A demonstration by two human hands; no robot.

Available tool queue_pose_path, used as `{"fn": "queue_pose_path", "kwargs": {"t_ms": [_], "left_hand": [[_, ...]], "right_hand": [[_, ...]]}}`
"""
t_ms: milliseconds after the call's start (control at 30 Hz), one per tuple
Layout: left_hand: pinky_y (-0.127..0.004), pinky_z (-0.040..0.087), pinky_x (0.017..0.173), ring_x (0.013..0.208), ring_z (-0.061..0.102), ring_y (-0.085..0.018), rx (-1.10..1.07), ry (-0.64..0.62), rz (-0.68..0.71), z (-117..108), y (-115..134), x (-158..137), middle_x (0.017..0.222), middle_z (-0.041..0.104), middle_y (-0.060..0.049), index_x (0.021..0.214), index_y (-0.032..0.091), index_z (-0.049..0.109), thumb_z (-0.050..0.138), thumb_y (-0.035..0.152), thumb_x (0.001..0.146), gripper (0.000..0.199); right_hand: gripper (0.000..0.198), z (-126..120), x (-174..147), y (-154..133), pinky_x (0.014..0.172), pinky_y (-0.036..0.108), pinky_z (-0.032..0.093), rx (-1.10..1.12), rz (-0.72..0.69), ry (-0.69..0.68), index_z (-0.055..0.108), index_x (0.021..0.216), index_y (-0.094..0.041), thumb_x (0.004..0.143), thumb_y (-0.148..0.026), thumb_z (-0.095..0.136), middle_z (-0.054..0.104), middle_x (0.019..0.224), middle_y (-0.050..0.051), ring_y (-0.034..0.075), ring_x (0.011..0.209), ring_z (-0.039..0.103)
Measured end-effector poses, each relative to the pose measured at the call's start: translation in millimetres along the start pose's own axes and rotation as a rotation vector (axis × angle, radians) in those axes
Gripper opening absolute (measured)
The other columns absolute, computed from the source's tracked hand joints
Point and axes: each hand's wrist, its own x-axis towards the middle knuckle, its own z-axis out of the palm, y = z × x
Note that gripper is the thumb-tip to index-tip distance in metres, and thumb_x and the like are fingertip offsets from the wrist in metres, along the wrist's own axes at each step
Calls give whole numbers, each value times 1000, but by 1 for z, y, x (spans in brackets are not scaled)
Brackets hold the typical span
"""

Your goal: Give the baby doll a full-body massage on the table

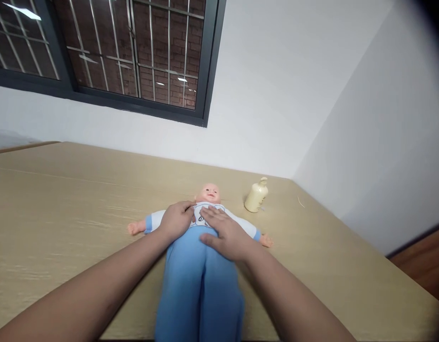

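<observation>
A baby doll lies on its back on the table, its head away from me and its arms stretched out to both sides. It wears a white top with blue cuffs and a printed front, and blue trousers. My left hand rests along the side of the doll's chest, fingers pointing inward over the top and partly hidden. Flat across the chest and waist lies my right hand, its fingers extended and the thumb apart over the trousers' waistband. Both hands touch the clothing.
A cream pump bottle stands on the wooden table, to the right of the doll's head. Behind the table are a white wall and a barred window. A thin pale strand lies near the right edge.
</observation>
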Motion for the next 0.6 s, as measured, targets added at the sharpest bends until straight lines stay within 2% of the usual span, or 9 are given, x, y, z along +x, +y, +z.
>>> {"fn": "queue_pose_path", "kwargs": {"t_ms": [67, 200, 333, 433, 500, 600], "left_hand": [[-35, 51, 87, 101, 69, -25, 17, -2, 6, 1, 0, 0, 92, 78, -3, 113, 23, 75, 43, 29, 90, 40], [-37, 48, 101, 117, 64, -26, 42, 50, 40, 4, -2, 1, 120, 74, -4, 117, 22, 73, 45, 28, 90, 40], [-39, 45, 108, 126, 59, -27, 74, 141, 57, 3, -6, 2, 136, 65, -9, 129, 16, 66, 47, 28, 90, 45], [-41, 41, 113, 133, 54, -29, 122, 178, 201, -1, 3, -10, 142, 59, -14, 137, 11, 59, 50, 37, 92, 53], [-41, 40, 115, 136, 51, -27, 144, 71, 419, -4, 16, -25, 145, 57, -12, 140, 15, 57, 52, 40, 93, 54], [-43, 35, 118, 137, 50, -28, 201, -269, 750, -6, 41, -50, 149, 54, -10, 145, 19, 52, 59, 46, 89, 63]], "right_hand": [[80, -1, 0, 12, 126, 50, 16, 16, 51, 18, 30, 157, -21, 94, -68, 45, 23, 165, 8, 28, 154, 18], [72, -3, -2, 32, 126, 50, 19, 105, 166, 89, 34, 156, -25, 97, -67, 37, 27, 164, 4, 27, 154, 21], [57, -9, -4, 42, 120, 48, 33, 197, 236, 143, 44, 150, -36, 100, -63, 34, 45, 155, -2, 26, 145, 41], [54, -11, -5, 45, 115, 46, 40, 266, 287, 143, 45, 148, -41, 99, -64, 38, 52, 150, -5, 25, 139, 50], [55, -11, -4, 46, 116, 45, 40, 273, 284, 146, 46, 148, -40, 98, -63, 39, 52, 149, -5, 25, 139, 49], [56, -7, -3, 49, 118, 45, 37, 252, 258, 149, 45, 149, -37, 99, -62, 39, 51, 151, -3, 24, 140, 48]]}}
